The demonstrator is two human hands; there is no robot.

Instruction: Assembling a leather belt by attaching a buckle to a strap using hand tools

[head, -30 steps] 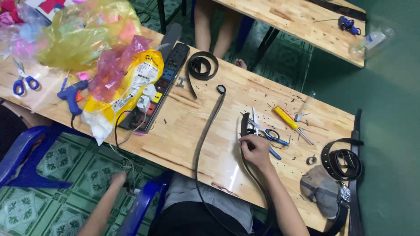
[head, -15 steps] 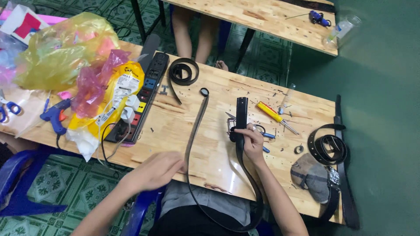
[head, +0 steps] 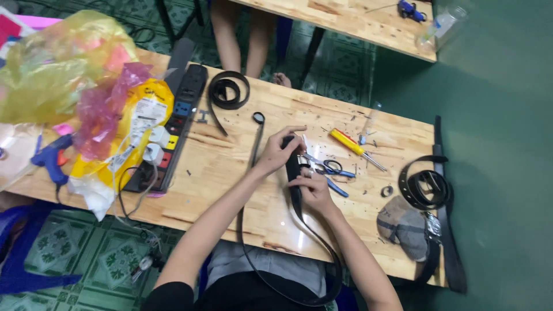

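Note:
A long black belt (head: 295,190) lies across the wooden table (head: 230,155) and loops down off the near edge over my lap. My left hand (head: 276,151) grips the belt's upper end near the middle of the table. My right hand (head: 311,187) pinches the same strap just below, fingers closed around it. Blue-handled scissors (head: 329,168) lie just right of my hands, touching nothing I hold. A yellow-handled screwdriver (head: 352,147) rests a little farther right.
A black power strip (head: 175,124) and coiled belt (head: 228,91) lie left of centre. Yellow and pink plastic bags (head: 80,86) and a blue glue gun (head: 53,160) fill the left end. More coiled belts (head: 429,187) and a grey cap (head: 403,226) sit at right. Someone's bare legs (head: 242,34) stand beyond the table.
My left hand has come up from below the table edge and taken hold of the belt's upper end. My right hand has stayed on the strap.

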